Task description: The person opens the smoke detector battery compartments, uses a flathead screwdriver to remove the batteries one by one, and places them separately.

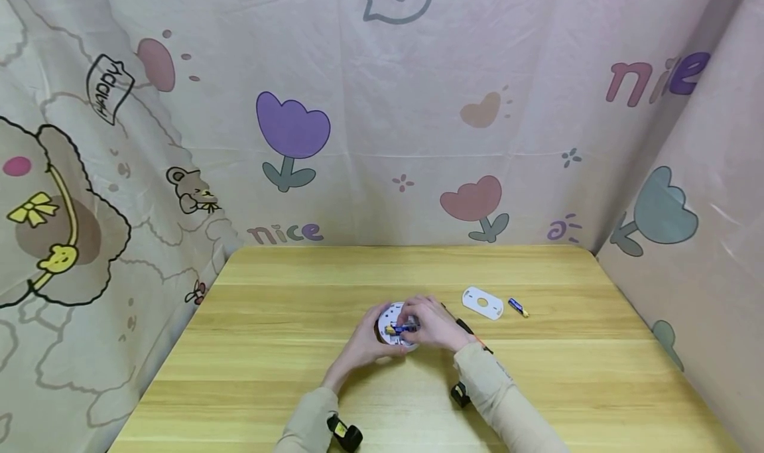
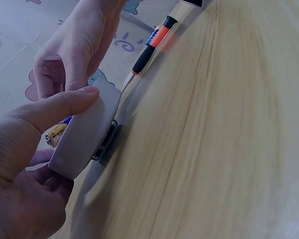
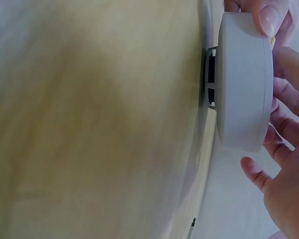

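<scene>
Round white case (image 1: 390, 314), just one, is in our curled left hand (image 1: 365, 340) over the table (image 1: 268, 307). Our right hand (image 1: 434, 323) bends over its face, pinching one battery (image 1: 391, 330). Farther right, we see one screwdriver (image 2: 148, 55), one white plate (image 1: 471, 298), one loose battery (image 1: 517, 307).

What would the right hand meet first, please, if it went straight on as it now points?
The right hand, apparently pinching a battery, would likely meet the round white device first; depth is unclear.
</scene>
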A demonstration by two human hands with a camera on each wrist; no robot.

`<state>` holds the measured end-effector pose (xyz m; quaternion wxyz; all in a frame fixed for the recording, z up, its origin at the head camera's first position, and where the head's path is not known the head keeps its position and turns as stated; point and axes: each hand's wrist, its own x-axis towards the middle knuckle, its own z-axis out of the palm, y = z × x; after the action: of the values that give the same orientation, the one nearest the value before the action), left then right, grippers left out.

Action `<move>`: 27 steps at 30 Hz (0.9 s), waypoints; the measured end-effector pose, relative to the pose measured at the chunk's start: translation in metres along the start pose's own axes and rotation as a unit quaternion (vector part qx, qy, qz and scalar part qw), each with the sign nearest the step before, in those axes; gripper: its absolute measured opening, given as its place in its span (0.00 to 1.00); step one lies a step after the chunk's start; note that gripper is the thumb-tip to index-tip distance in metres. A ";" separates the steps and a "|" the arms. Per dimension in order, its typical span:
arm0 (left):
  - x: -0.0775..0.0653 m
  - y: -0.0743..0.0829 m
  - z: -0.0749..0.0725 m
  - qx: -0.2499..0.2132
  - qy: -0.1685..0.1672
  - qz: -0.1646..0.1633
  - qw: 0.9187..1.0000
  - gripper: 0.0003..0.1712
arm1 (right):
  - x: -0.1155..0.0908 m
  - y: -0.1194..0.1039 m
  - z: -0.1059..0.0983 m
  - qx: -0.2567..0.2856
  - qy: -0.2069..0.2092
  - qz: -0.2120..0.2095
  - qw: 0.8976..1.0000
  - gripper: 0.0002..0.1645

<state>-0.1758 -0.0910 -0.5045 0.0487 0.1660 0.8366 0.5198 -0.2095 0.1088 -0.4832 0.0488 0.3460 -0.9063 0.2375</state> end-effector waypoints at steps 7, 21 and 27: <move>0.000 0.000 -0.001 0.005 0.001 0.004 1.000 0.61 | 0.002 -0.001 -0.002 0.008 -0.015 -0.003 1.000 0.09; 0.000 0.000 -0.001 0.005 0.001 0.008 1.000 0.61 | 0.004 -0.002 -0.001 -0.023 -0.015 -0.044 0.999 0.10; -0.001 0.000 0.000 0.014 0.000 0.016 1.000 0.61 | 0.005 -0.002 0.000 -0.013 -0.014 -0.047 0.999 0.10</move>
<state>-0.1748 -0.0917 -0.5044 0.0381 0.1796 0.8411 0.5088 -0.2119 0.1039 -0.4812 0.0519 0.3912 -0.8926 0.2180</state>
